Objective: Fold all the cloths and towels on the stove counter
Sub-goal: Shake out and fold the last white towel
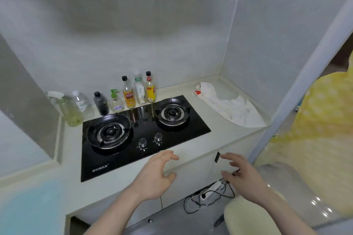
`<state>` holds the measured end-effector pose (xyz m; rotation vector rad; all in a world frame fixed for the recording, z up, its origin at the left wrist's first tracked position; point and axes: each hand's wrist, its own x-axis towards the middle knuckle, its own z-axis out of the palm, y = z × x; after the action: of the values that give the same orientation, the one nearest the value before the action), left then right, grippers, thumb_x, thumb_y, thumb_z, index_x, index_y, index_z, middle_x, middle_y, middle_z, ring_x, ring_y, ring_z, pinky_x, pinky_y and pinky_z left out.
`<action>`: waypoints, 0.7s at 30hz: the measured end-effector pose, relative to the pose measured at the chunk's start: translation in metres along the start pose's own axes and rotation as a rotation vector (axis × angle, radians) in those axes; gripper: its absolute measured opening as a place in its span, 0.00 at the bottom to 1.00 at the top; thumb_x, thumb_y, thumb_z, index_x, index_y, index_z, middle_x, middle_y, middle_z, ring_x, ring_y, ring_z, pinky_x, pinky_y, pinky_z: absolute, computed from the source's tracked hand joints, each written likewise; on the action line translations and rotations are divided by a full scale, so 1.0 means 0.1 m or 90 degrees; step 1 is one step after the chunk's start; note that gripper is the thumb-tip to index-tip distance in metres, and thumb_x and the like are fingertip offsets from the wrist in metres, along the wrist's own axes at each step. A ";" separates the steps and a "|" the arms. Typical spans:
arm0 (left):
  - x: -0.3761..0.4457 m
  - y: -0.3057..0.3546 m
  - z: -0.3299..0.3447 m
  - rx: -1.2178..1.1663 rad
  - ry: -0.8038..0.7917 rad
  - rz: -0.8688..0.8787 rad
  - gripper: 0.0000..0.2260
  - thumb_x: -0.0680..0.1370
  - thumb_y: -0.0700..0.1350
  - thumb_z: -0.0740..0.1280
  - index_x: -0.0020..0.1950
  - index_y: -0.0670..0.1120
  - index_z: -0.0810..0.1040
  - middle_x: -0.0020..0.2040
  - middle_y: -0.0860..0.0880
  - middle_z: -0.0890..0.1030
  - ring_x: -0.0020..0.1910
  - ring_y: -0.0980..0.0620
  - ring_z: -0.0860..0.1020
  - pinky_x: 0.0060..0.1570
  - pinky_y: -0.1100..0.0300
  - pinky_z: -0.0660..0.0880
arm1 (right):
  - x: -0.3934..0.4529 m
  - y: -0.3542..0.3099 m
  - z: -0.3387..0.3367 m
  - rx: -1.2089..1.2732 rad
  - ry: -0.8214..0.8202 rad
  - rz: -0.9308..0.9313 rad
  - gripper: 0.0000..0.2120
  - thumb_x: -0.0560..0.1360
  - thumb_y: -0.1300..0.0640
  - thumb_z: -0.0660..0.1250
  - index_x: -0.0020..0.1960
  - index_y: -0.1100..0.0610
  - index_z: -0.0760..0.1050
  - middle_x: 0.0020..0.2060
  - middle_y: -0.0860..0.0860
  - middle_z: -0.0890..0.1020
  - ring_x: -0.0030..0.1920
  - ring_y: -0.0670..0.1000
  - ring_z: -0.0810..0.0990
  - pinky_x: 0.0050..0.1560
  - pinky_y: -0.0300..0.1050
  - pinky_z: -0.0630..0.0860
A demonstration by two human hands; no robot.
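Observation:
A white cloth (232, 108) with stains and a red patch at its far end lies spread and rumpled on the pale counter (219, 139), right of the black two-burner gas stove (141, 135). My left hand (158, 175) hovers over the counter's front edge just in front of the stove knobs, fingers apart, holding nothing. My right hand (242, 173) is out past the counter's front edge, over the cabinet door, also spread and empty. Both hands are well short of the cloth.
Several bottles (129, 93) and a spray bottle (66, 108) line the back wall behind the stove. A power strip with cables (208, 194) lies on the floor below. A yellow patterned fabric (315, 129) hangs at the right, over a pale seat (248, 217).

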<state>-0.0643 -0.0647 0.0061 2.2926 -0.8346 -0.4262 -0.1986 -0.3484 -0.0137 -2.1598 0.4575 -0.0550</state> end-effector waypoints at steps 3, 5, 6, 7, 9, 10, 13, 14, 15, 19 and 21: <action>0.31 -0.03 0.01 0.009 -0.005 -0.008 0.19 0.79 0.48 0.68 0.70 0.60 0.72 0.73 0.63 0.66 0.72 0.62 0.65 0.70 0.70 0.57 | 0.37 0.16 -0.15 -0.019 0.001 0.018 0.20 0.78 0.53 0.71 0.67 0.40 0.73 0.68 0.38 0.70 0.64 0.44 0.74 0.60 0.42 0.74; 0.49 -0.06 0.03 0.006 -0.010 -0.021 0.19 0.79 0.49 0.68 0.70 0.60 0.72 0.72 0.64 0.65 0.72 0.62 0.65 0.70 0.69 0.57 | 0.66 0.30 -0.25 -0.039 -0.007 0.025 0.20 0.78 0.53 0.71 0.67 0.41 0.73 0.68 0.40 0.70 0.64 0.46 0.74 0.60 0.42 0.73; 0.59 -0.07 0.03 0.007 -0.012 -0.030 0.19 0.79 0.50 0.68 0.70 0.60 0.72 0.72 0.64 0.65 0.72 0.61 0.65 0.70 0.68 0.57 | 0.84 0.36 -0.31 -0.048 -0.011 0.028 0.21 0.77 0.53 0.72 0.68 0.41 0.73 0.68 0.41 0.70 0.63 0.47 0.74 0.59 0.42 0.72; 0.69 -0.09 0.04 0.010 -0.011 -0.040 0.20 0.79 0.50 0.68 0.70 0.60 0.72 0.73 0.64 0.65 0.72 0.61 0.65 0.71 0.67 0.58 | 1.03 0.43 -0.36 -0.060 -0.016 0.030 0.21 0.77 0.52 0.72 0.68 0.41 0.72 0.68 0.42 0.70 0.63 0.47 0.74 0.59 0.41 0.72; 0.93 -0.11 0.04 0.017 -0.003 -0.066 0.20 0.79 0.50 0.68 0.71 0.59 0.72 0.74 0.63 0.66 0.73 0.60 0.65 0.71 0.67 0.59 | 1.44 0.61 -0.48 -0.079 -0.033 0.042 0.22 0.77 0.51 0.72 0.68 0.41 0.71 0.68 0.44 0.70 0.63 0.48 0.73 0.59 0.43 0.73; 1.05 -0.12 0.04 0.017 0.001 -0.081 0.20 0.79 0.50 0.69 0.71 0.58 0.73 0.73 0.62 0.66 0.73 0.60 0.66 0.71 0.68 0.59 | 1.65 0.71 -0.53 -0.080 -0.044 0.056 0.22 0.77 0.50 0.72 0.69 0.41 0.70 0.68 0.45 0.69 0.63 0.49 0.73 0.61 0.44 0.73; 1.41 -0.11 0.09 0.011 0.010 -0.121 0.20 0.79 0.49 0.69 0.71 0.58 0.73 0.72 0.63 0.67 0.72 0.61 0.66 0.67 0.73 0.58 | 2.29 1.03 -0.68 -0.089 -0.067 0.099 0.26 0.77 0.50 0.71 0.72 0.43 0.68 0.72 0.49 0.66 0.59 0.49 0.74 0.56 0.45 0.76; 1.53 -0.11 0.10 0.010 0.009 -0.133 0.20 0.79 0.49 0.69 0.71 0.58 0.73 0.72 0.63 0.67 0.72 0.61 0.66 0.67 0.73 0.58 | 2.49 1.14 -0.73 -0.098 -0.069 0.112 0.27 0.77 0.51 0.71 0.74 0.44 0.67 0.73 0.50 0.66 0.56 0.50 0.75 0.50 0.43 0.76; 1.64 -0.11 0.13 0.008 0.007 -0.148 0.20 0.79 0.49 0.69 0.71 0.57 0.73 0.72 0.63 0.67 0.72 0.61 0.66 0.66 0.74 0.58 | 2.68 1.24 -0.79 -0.111 -0.073 0.129 0.29 0.77 0.52 0.71 0.75 0.46 0.66 0.73 0.51 0.65 0.54 0.51 0.76 0.48 0.43 0.75; 2.02 -0.08 0.23 0.008 0.006 -0.202 0.20 0.79 0.49 0.69 0.71 0.58 0.73 0.72 0.62 0.67 0.70 0.61 0.69 0.65 0.74 0.59 | 3.35 1.64 -0.96 -0.185 -0.105 0.189 0.33 0.76 0.53 0.71 0.78 0.52 0.62 0.75 0.56 0.64 0.67 0.60 0.73 0.65 0.49 0.72; 2.16 -0.06 0.28 0.009 0.005 -0.220 0.20 0.79 0.49 0.69 0.71 0.58 0.72 0.73 0.62 0.66 0.70 0.60 0.70 0.67 0.71 0.61 | 3.62 1.80 -1.02 -0.217 -0.104 0.214 0.35 0.75 0.54 0.70 0.79 0.54 0.61 0.75 0.58 0.64 0.68 0.63 0.72 0.68 0.51 0.70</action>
<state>0.0856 -0.2177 -0.0357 2.4554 -0.4358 -0.5614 0.0624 -0.6467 -0.1427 -2.3602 0.7720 0.4104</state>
